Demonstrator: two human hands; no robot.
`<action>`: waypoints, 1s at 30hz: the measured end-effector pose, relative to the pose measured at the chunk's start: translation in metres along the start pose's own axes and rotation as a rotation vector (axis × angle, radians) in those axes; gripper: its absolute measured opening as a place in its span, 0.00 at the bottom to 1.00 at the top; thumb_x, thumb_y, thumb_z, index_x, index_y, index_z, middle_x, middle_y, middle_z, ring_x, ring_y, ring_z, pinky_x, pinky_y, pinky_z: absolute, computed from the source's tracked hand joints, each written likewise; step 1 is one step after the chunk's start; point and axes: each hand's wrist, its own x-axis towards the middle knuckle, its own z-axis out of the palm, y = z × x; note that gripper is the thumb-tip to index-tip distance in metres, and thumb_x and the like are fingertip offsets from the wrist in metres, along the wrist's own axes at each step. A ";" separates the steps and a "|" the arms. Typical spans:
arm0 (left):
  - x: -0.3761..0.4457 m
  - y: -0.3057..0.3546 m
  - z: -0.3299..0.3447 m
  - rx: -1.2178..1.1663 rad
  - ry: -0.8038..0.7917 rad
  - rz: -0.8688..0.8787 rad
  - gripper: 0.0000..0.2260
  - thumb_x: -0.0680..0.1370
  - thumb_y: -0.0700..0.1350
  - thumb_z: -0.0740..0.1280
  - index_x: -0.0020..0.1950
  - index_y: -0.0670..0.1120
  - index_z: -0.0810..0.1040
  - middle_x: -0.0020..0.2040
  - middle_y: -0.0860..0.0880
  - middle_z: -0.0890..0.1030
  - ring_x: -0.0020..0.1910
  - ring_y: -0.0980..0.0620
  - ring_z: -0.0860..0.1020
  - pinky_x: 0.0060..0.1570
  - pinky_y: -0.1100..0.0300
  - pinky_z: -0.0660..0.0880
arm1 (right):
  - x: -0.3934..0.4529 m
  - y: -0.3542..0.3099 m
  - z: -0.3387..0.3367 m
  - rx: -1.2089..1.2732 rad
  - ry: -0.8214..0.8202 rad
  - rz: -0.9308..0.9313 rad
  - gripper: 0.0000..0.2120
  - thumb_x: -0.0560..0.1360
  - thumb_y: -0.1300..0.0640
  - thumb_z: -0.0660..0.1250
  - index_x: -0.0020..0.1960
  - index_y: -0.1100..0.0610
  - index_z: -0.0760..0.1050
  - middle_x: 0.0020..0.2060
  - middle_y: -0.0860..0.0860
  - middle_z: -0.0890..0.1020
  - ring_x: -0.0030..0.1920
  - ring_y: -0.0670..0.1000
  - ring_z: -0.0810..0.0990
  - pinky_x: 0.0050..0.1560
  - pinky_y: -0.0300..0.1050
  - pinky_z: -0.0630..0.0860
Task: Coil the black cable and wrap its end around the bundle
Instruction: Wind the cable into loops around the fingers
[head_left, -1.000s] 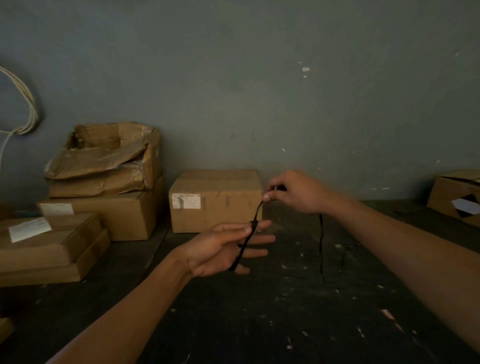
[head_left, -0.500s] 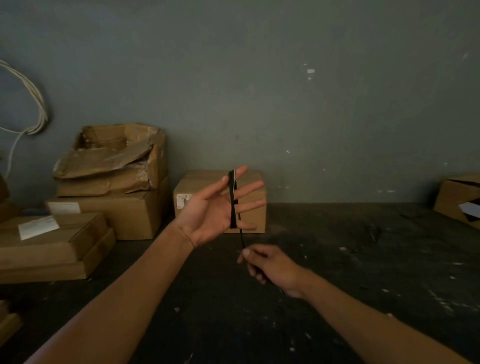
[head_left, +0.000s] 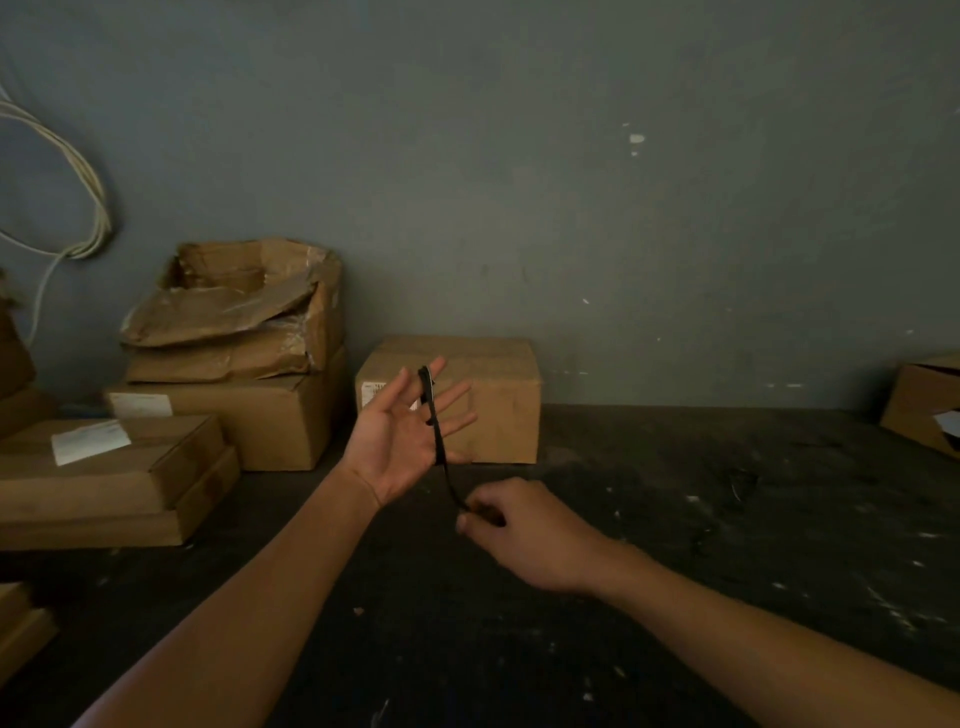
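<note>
The black cable (head_left: 439, 441) runs in loops across the spread fingers of my left hand (head_left: 400, 441), which is raised palm up with its fingers apart. Its top bend sits near my fingertips. From there the cable drops down and right into my right hand (head_left: 519, 530), which is lower and pinches the cable between thumb and fingers just above the dark surface. How much cable lies past my right hand is hidden.
A closed cardboard box (head_left: 493, 395) stands against the grey wall behind my hands. Stacked and crushed boxes (head_left: 228, 364) fill the left side. Another box (head_left: 924, 405) sits at the far right. White cords (head_left: 78, 208) hang on the wall at left. The surface is dark and speckled.
My right hand came down from above my left hand to below it, laying the cable over my left fingers. My left hand turned upright with fingers spread.
</note>
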 end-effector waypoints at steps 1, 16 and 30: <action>0.000 -0.002 -0.003 0.025 0.009 -0.015 0.21 0.79 0.59 0.57 0.70 0.54 0.74 0.71 0.42 0.73 0.69 0.35 0.70 0.65 0.29 0.60 | 0.000 -0.003 -0.007 -0.027 0.004 -0.002 0.08 0.80 0.51 0.61 0.53 0.51 0.78 0.39 0.48 0.80 0.36 0.43 0.78 0.37 0.40 0.74; -0.020 -0.035 0.011 0.322 -0.281 -0.363 0.19 0.77 0.53 0.63 0.68 0.55 0.76 0.69 0.47 0.76 0.71 0.40 0.69 0.70 0.29 0.52 | 0.031 -0.016 -0.115 -0.530 0.226 -0.064 0.08 0.74 0.48 0.70 0.48 0.52 0.82 0.41 0.49 0.83 0.42 0.50 0.80 0.41 0.45 0.75; -0.035 -0.023 0.029 0.197 -0.433 -0.397 0.20 0.78 0.50 0.63 0.70 0.52 0.74 0.72 0.40 0.72 0.70 0.36 0.70 0.67 0.27 0.57 | 0.040 0.032 -0.106 -0.176 0.209 -0.158 0.08 0.77 0.54 0.66 0.51 0.55 0.82 0.47 0.54 0.84 0.49 0.54 0.81 0.54 0.54 0.77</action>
